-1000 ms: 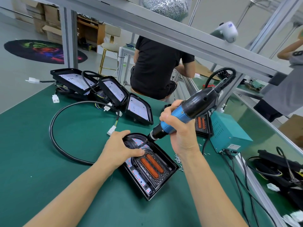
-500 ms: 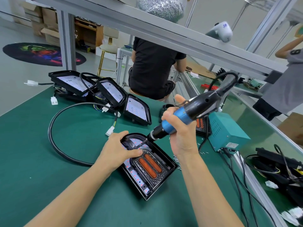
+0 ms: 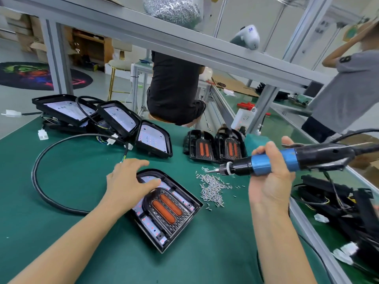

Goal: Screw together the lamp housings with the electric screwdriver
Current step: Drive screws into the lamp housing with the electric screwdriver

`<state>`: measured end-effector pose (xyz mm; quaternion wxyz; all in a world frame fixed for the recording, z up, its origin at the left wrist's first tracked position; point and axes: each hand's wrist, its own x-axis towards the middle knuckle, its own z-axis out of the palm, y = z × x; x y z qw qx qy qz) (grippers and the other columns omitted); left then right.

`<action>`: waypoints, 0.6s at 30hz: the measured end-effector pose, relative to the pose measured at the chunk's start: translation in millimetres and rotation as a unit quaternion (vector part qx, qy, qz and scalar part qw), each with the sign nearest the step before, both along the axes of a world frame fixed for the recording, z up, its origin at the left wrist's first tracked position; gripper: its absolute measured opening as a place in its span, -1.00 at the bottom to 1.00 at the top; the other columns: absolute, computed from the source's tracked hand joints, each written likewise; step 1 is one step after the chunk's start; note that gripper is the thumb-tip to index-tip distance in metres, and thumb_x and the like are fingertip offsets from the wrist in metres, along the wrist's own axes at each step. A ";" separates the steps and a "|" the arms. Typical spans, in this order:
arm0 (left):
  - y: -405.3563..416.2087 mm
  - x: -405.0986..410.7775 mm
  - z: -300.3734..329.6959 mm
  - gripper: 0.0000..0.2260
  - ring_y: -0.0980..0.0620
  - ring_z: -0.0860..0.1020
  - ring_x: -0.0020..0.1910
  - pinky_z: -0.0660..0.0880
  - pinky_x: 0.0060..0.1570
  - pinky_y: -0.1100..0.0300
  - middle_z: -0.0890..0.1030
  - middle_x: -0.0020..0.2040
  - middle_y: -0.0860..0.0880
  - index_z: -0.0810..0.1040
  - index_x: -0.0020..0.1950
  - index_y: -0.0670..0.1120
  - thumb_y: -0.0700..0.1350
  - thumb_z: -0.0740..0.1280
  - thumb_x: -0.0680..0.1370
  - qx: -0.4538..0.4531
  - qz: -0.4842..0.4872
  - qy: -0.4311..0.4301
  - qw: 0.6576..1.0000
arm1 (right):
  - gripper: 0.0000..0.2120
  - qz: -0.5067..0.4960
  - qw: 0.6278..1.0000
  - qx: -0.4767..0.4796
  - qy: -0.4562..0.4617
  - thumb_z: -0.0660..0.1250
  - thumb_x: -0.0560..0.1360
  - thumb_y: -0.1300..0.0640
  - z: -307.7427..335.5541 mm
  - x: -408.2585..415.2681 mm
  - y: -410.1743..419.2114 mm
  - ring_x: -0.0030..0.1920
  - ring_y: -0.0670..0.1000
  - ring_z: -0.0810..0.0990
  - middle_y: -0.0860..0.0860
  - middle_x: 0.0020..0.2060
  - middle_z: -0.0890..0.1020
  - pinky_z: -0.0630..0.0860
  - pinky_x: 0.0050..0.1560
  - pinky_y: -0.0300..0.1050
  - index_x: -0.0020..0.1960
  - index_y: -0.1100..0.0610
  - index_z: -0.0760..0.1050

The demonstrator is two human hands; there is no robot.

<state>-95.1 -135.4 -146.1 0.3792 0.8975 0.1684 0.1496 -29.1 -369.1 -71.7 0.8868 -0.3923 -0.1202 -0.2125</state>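
On the green tabletop [image 3: 61,201], the left hand [image 3: 127,181] presses spread fingers [image 3: 151,182] flat on the nearest lamp housing [image 3: 166,208]. The right hand [image 3: 270,173] wraps curled fingers around the electric screwdriver [image 3: 287,159], held level above the loose screws [image 3: 212,188]. More housings [image 3: 213,146] stand beyond.

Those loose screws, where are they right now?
In the head view the screws lie in a small pile on the green mat, just right of the lamp housing and under the screwdriver tip.

Lamp housing [image 3: 164,208] lies on worktop [image 3: 61,201]; screw pile [image 3: 213,187] just right of it; three open housings [image 3: 114,119] behind-left, two more [image 3: 215,146] behind-right.
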 end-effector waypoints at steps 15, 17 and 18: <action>-84.1 118.4 12.1 -0.80 0.02 0.59 0.01 0.54 0.01 0.11 0.66 0.05 0.04 0.67 0.01 0.02 -0.24 0.37 0.49 0.208 -0.281 0.155 0.924 | -0.72 -0.057 0.996 -0.005 0.061 0.30 0.52 0.38 -13.7 -8.2 -35.9 -0.34 -0.06 0.51 -0.01 -0.35 0.48 0.49 -0.11 -0.17 0.07 0.04 0.44; -85.9 123.2 8.6 -0.77 0.01 0.59 0.04 0.55 0.01 0.10 0.65 0.07 0.03 0.67 0.02 0.02 -0.27 0.37 0.48 0.221 -0.286 0.171 0.916 | -0.72 -0.058 0.996 -0.006 0.063 0.30 0.51 0.38 -13.7 -8.2 -38.5 -0.34 -0.06 0.51 0.00 -0.34 0.47 0.50 -0.10 -0.17 0.06 0.03 0.44; -86.7 125.3 7.6 -0.78 0.01 0.59 0.04 0.55 0.00 0.10 0.66 0.07 0.03 0.67 0.01 0.02 -0.26 0.38 0.48 0.227 -0.288 0.172 0.914 | -0.72 -0.058 0.996 -0.004 0.064 0.30 0.51 0.38 -13.8 -7.7 -39.6 -0.34 -0.06 0.51 0.00 -0.34 0.47 0.51 -0.10 -0.18 0.06 0.03 0.44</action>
